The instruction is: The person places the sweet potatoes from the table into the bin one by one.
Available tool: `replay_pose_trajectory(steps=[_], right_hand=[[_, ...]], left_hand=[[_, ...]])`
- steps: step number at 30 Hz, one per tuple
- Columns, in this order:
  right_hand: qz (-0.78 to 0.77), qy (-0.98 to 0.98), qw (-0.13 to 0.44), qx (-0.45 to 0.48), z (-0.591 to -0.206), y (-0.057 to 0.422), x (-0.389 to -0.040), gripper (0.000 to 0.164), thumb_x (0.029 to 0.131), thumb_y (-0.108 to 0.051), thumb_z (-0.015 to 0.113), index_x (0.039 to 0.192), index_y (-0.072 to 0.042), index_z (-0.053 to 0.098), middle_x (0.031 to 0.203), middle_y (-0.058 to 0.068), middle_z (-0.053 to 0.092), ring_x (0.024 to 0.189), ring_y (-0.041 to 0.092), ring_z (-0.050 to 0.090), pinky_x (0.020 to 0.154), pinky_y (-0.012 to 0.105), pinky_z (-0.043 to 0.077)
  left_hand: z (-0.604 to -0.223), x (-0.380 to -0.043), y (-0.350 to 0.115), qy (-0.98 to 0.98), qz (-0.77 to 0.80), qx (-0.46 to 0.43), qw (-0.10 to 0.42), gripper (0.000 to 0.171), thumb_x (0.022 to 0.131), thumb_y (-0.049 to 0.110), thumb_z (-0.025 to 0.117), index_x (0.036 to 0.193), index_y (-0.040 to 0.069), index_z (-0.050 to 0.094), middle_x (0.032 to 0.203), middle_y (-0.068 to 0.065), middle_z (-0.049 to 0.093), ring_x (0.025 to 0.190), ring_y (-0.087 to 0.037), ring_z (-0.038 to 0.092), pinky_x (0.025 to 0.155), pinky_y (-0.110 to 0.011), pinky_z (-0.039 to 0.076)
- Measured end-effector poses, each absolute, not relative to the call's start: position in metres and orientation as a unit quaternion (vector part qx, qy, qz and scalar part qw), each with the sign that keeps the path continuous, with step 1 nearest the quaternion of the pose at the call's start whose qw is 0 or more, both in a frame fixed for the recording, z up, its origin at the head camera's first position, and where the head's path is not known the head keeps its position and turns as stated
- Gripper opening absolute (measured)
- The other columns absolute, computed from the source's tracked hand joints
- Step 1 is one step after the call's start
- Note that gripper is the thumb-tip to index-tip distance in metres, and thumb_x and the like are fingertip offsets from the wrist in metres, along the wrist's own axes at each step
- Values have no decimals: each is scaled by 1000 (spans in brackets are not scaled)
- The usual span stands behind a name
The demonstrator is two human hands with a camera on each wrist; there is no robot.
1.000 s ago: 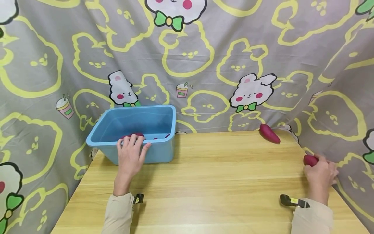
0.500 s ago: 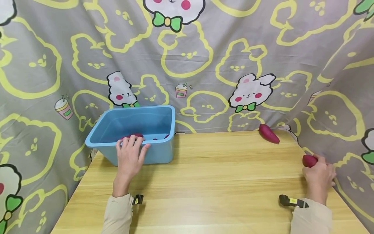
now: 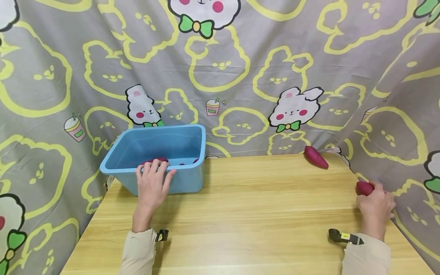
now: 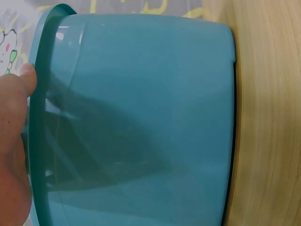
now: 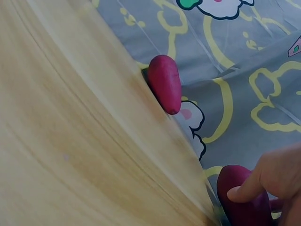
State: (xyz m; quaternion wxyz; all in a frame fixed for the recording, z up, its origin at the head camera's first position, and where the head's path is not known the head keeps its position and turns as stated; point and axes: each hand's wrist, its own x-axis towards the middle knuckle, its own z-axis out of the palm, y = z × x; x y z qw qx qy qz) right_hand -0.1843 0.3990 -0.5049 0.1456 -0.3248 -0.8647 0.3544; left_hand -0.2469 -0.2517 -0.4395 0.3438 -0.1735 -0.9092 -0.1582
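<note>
From here I see the right hand [image 3: 376, 204] holding a dark red sweet potato [image 3: 364, 188] at the right edge of the wooden table [image 3: 240, 214], and another sweet potato [image 3: 315, 157] lies near the back corner. The left hand [image 3: 151, 185] rests over the near rim of a blue tub [image 3: 182, 181] with red things [image 3: 159, 159] inside, but I can't tell if it's gripping.

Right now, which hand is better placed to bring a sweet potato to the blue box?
Probably the right hand: it grips one sweet potato, and another sweet potato lies nearby. The left hand is on the blue box's near rim, far from both.
</note>
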Motion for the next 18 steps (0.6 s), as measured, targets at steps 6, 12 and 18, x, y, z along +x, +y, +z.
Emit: replay_pose_trajectory(steps=[6, 12, 18], right_hand=[[352, -865, 152, -323, -503, 396, -186, 70, 92, -11, 58, 156, -1, 31, 143, 47, 26, 130, 68, 23, 92, 75, 21], [346, -867, 159, -321, -501, 395, -190, 68, 92, -11, 58, 155, -1, 33, 141, 45, 27, 130, 66, 24, 94, 74, 22], [334, -874, 191, -297, -496, 392, -192, 62, 90, -6, 55, 150, 1, 39, 138, 44, 33, 127, 64, 29, 95, 71, 24]], left_hand=[[-439, -247, -252, -909, -159, -175, 343, 33, 102, 37, 62, 113, 6, 65, 108, -17, 59, 106, -42, 47, 103, -65, 23], [-441, -248, -252, -909, -160, -175, 344, 33, 102, 37, 61, 113, 6, 65, 108, -16, 59, 106, -41, 47, 103, -65, 23], [-440, -247, -252, -909, -161, -174, 343, 33, 101, 38, 62, 113, 6, 65, 109, -16, 59, 106, -41, 47, 103, -65, 23]])
